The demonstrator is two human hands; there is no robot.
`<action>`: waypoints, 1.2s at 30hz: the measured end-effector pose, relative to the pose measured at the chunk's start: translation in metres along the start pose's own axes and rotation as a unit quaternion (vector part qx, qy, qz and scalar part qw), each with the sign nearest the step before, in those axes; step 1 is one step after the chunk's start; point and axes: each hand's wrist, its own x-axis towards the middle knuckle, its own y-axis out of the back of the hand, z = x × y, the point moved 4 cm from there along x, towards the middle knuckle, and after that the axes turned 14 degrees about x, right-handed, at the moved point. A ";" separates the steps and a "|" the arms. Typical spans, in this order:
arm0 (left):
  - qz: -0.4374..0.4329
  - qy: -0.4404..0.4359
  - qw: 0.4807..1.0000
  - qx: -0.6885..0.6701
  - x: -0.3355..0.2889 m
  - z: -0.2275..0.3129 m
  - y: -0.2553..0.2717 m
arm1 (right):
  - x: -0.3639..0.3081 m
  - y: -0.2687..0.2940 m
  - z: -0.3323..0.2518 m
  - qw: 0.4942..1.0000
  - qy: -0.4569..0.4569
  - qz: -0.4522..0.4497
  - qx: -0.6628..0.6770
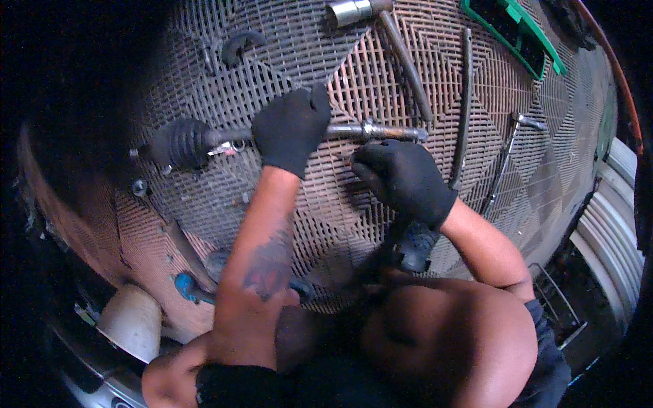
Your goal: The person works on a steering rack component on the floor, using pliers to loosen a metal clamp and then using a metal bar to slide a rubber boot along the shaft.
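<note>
My left hand (292, 129), in a black glove, is closed around an axle shaft (347, 130) that lies crosswise over the floor mat. Toward the left, the shaft carries a black ribbed rubber boot (180, 144); a bright ring sits on its bare right part. Just below the shaft's right end is my right hand (398, 173), gloved alike, with its fingers curled together. Something small may be in those fingers, but I cannot make it out. Beside my right wrist a dark ribbed piece (416, 246) rests in shadow, its kind unclear.
Beyond the shaft lie a bar with a large shiny socket (352, 12), a long dark bar (465, 102) and a green tray (520, 34). A ratchet (507, 160) is at the right. A pale bucket (132, 323) and a blue-ended tool (187, 287) are at lower left.
</note>
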 end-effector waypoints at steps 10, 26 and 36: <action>0.021 -0.034 0.999 -0.018 0.010 -0.009 -0.001 | -0.038 0.013 -0.065 0.991 0.018 0.076 -0.106; 0.090 -0.100 0.984 0.114 -0.016 -0.017 -0.015 | -0.078 0.072 0.004 0.917 0.050 0.326 0.225; -0.012 -0.076 0.987 -0.139 -0.012 -0.004 0.028 | -0.092 0.058 0.000 0.933 -0.001 0.276 0.232</action>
